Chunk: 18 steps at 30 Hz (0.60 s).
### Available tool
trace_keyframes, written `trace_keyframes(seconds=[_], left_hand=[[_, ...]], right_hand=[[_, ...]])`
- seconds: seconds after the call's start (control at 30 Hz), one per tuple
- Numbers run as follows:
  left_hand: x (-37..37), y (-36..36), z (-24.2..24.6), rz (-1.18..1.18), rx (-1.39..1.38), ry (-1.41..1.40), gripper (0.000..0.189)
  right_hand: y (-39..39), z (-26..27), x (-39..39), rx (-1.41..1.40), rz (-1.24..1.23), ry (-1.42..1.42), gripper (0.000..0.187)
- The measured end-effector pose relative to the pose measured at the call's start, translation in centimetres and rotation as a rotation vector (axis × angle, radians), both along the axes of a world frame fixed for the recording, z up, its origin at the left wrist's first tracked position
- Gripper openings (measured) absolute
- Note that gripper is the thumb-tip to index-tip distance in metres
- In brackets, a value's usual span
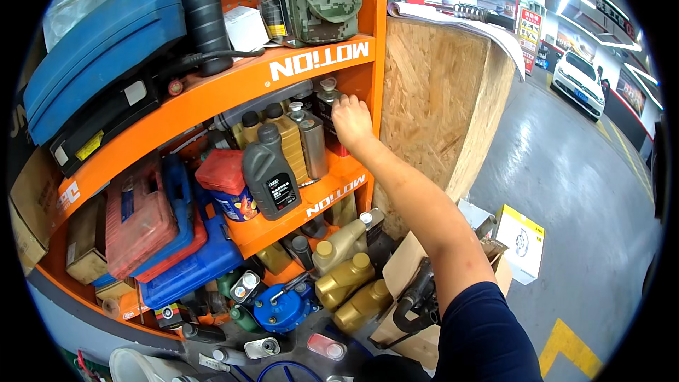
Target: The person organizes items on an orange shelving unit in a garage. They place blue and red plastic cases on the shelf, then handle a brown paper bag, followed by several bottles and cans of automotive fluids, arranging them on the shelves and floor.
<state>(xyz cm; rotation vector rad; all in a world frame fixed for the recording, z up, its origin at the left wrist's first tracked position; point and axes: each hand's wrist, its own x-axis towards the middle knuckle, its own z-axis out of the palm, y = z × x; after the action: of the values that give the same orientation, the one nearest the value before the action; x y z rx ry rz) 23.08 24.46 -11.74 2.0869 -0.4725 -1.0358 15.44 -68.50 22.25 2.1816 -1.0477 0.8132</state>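
Note:
My right hand [352,121] reaches into the middle shelf at its right end, fingers curled against a dark metal can [328,109] with a pale cap. Whether the fingers grip the can is hidden by the hand. Just left stands a silver metal can [313,140], then gold plastic bottles [289,135] with black caps. A dark grey oil bottle [271,180] stands at the shelf's front edge, beside a red plastic box [222,171] resting on a blue printed tub [237,205]. My left hand is out of view.
An orange shelf unit [313,66] holds stacked tool cases [140,217] and a camouflage bag [331,5]. Gold bottles [345,281] and a blue round vessel [281,310] stand below. A chipboard panel [429,95] adjoins the shelf; cartons and black hoses [416,302] lie under my arm.

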Motion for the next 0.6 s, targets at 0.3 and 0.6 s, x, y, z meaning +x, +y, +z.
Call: trace_keyframes(seconds=[0.3, 0.6], left_hand=[[-2.2, 2.8, -3.8, 0.008, -0.033, -0.066, 0.035], [-2.7, -0.5, 1.2, -0.201, 0.064, -0.288, 0.032]], right_hand=[[1.9, -0.6, -3.5, 0.049, 0.146, -0.106, 0.018], [3.2, -2.0, -5.1, 0.114, 0.129, -0.101, 0.029]])
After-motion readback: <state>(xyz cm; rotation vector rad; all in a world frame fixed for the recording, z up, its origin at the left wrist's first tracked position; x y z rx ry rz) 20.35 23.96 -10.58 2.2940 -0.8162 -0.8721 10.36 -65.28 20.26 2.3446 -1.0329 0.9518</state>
